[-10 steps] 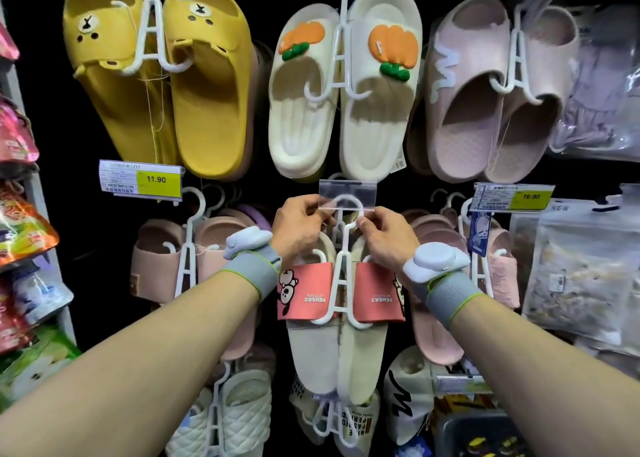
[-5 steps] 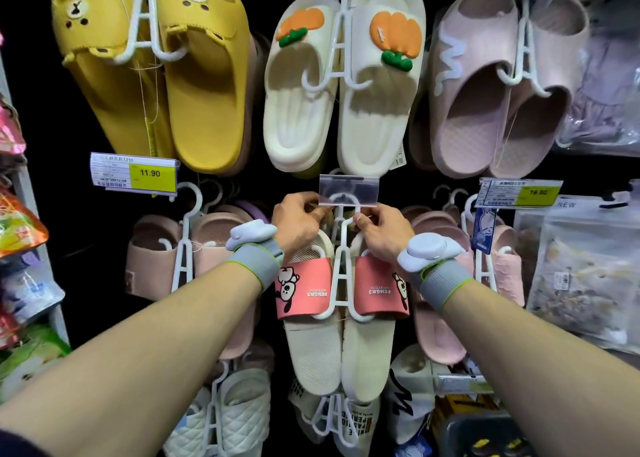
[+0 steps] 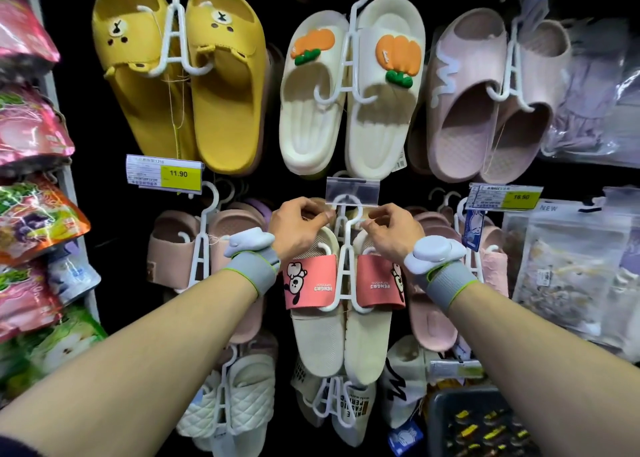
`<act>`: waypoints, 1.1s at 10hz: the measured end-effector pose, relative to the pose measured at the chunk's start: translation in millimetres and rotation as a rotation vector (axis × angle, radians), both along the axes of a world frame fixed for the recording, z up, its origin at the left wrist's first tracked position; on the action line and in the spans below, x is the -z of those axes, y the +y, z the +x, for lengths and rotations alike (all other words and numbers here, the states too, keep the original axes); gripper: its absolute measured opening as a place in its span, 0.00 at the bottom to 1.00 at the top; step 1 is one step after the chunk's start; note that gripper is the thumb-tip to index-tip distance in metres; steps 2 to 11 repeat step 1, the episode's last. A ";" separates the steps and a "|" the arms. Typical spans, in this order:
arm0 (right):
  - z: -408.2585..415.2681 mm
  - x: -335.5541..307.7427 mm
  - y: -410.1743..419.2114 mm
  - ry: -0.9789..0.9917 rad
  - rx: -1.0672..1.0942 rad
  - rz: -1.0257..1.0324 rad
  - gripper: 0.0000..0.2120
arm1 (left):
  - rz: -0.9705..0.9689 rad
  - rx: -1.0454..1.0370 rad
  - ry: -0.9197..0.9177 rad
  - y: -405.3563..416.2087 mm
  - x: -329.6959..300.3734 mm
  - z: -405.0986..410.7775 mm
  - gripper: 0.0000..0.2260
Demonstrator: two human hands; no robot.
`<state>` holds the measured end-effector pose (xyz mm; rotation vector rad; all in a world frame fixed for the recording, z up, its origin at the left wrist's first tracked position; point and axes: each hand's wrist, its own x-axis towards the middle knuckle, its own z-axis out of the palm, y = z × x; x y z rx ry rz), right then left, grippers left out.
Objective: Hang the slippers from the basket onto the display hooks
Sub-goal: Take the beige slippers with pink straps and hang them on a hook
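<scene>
A pair of cream slippers with pink panda straps (image 3: 341, 321) hangs on a white plastic hanger (image 3: 343, 245) in the middle row of the display wall. My left hand (image 3: 299, 226) and my right hand (image 3: 393, 230) both pinch the hanger's top, one on each side of its hook, just under a clear empty label holder (image 3: 352, 188) on the display hook. Whether the hanger's hook sits over the display hook is hidden by my fingers. A dark basket (image 3: 485, 422) shows at the bottom right.
Yellow bear slippers (image 3: 180, 76), cream slippers with orange tulips (image 3: 349, 86) and pink slippers (image 3: 485, 93) hang in the top row. Pink pairs hang left (image 3: 201, 249) and right (image 3: 433, 301) of my hands; white ones below. Snack bags (image 3: 31, 179) fill the left shelf, packets (image 3: 571, 266) the right.
Both hands stay pinched at the hanger's top under the label holder. The panda slippers have sunk slightly and the view has drifted a little; the grip has not changed.
</scene>
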<state>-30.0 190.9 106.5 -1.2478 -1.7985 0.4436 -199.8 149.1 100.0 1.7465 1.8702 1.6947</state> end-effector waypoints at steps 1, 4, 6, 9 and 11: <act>1.6 -2.0 -19.2 -0.053 0.025 0.014 0.11 | 0.007 0.002 -0.011 -14.8 -0.7 -0.8 0.11; 1.6 -2.0 -19.2 -0.053 0.025 0.014 0.11 | 0.007 0.002 -0.011 -14.8 -0.7 -0.8 0.11; 1.6 -2.0 -19.2 -0.053 0.025 0.014 0.11 | 0.007 0.002 -0.011 -14.8 -0.7 -0.8 0.11; 1.6 -2.0 -19.2 -0.053 0.025 0.014 0.11 | 0.007 0.002 -0.011 -14.8 -0.7 -0.8 0.11; 1.6 -2.0 -19.2 -0.053 0.025 0.014 0.11 | 0.007 0.002 -0.011 -14.8 -0.7 -0.8 0.11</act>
